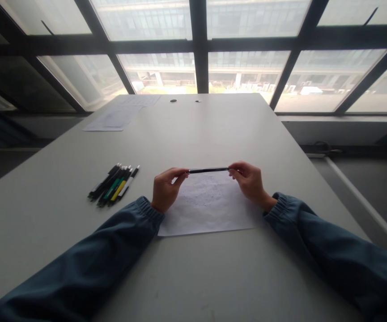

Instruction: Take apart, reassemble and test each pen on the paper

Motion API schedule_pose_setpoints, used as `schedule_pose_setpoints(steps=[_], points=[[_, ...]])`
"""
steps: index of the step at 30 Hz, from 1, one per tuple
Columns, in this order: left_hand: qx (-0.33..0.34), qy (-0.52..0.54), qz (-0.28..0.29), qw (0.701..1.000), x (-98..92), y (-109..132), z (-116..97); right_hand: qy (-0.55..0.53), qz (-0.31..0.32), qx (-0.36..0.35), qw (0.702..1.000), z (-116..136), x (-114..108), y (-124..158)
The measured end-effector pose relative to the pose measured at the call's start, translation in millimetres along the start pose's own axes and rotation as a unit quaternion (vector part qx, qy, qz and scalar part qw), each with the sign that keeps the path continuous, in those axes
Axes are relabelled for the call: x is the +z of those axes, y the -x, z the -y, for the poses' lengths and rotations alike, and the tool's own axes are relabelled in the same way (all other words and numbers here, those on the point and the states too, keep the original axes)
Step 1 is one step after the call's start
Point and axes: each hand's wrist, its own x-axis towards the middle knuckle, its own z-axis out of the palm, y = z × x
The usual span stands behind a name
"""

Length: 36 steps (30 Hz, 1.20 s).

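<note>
A dark pen [209, 170] is held level above a sheet of paper [210, 219], one end in each hand. My left hand [168, 187] pinches its left end between thumb and fingers. At the other end, my right hand [249, 182] grips the tip in the same way. Blue-grey pen marks cover part of the sheet below. Left of my left hand lies a bunch of pens [114, 184], mostly black, with green, yellow and white ones among them.
The white table [213, 134] reaches toward large windows [156, 74]. Several papers [109, 118] lie at its far left. Two cable holes [173, 101] show near the back edge. Beyond the right edge, a pale pipe [364, 203] runs along the floor.
</note>
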Motion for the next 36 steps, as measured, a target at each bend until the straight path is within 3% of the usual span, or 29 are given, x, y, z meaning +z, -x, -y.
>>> schedule_pose_setpoints(steps=[36], points=[[-0.011,-0.002,-0.001,1.0,-0.3,0.1,0.7,0.026,0.005,-0.009,1.0,0.5,-0.4,2.3]])
